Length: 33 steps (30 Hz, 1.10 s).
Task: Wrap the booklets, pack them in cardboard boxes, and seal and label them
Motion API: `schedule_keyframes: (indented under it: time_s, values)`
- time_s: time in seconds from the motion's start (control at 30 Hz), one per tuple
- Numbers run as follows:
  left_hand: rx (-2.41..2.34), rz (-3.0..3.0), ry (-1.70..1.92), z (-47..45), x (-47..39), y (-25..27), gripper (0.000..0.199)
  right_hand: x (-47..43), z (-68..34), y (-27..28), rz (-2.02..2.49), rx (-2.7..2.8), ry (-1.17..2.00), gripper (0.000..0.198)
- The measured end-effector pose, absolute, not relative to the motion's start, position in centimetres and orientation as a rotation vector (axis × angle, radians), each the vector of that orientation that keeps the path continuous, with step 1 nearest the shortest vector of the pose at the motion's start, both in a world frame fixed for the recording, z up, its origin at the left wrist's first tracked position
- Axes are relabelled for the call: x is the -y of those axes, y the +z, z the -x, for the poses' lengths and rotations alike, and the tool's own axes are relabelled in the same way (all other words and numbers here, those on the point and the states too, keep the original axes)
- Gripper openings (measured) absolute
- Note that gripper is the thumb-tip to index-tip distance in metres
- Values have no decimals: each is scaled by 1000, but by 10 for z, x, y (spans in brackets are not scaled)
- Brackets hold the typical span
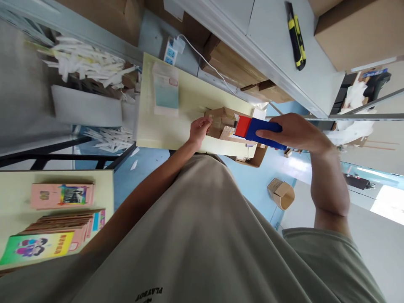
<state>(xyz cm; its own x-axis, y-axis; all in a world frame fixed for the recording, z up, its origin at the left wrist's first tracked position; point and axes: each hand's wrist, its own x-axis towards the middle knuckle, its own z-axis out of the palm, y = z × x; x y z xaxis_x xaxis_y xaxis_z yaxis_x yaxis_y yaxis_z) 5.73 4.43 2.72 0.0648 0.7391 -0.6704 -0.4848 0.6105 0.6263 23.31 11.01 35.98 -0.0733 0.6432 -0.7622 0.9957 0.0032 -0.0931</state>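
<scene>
A small cardboard box [217, 122] lies on the pale yellow table, with clear tape shining on its side. My right hand [285, 132] grips a blue and red tape dispenser [265, 134], its red end against the box's right part. At the box's left end is my left hand [200, 128], fingers pinched together. What they pinch, if anything, is too small to make out. A printed sheet or booklet in a clear sleeve [166, 90] lies on the table, left of the box.
A shelf [268, 38] above carries a black and yellow utility knife [296, 38] and cartons. Behind the table are a power strip [171, 52] and a white cable. Booklets [47, 248] lie on another table at lower left. Paper strips [91, 59] fill a bin. An open carton [280, 193] stands on the floor.
</scene>
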Motion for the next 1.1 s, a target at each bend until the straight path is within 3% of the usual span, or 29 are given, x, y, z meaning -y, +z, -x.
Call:
schedule_keyframes:
  time_s: [0.77, 0.9, 1.1]
  values:
    - [-1351, -332, 937, -99, -37, -1, 10, -118, -204, 349, -1616, -1592, -646, 63]
    - [-1381, -409, 941, -92, -32, -11, 40, -115, -203, 349, -1597, -1627, -629, 62]
    - [-1100, -1106, 1005, -67, -43, 20, 80, -109, -197, 351, -1516, -1633, -568, 58]
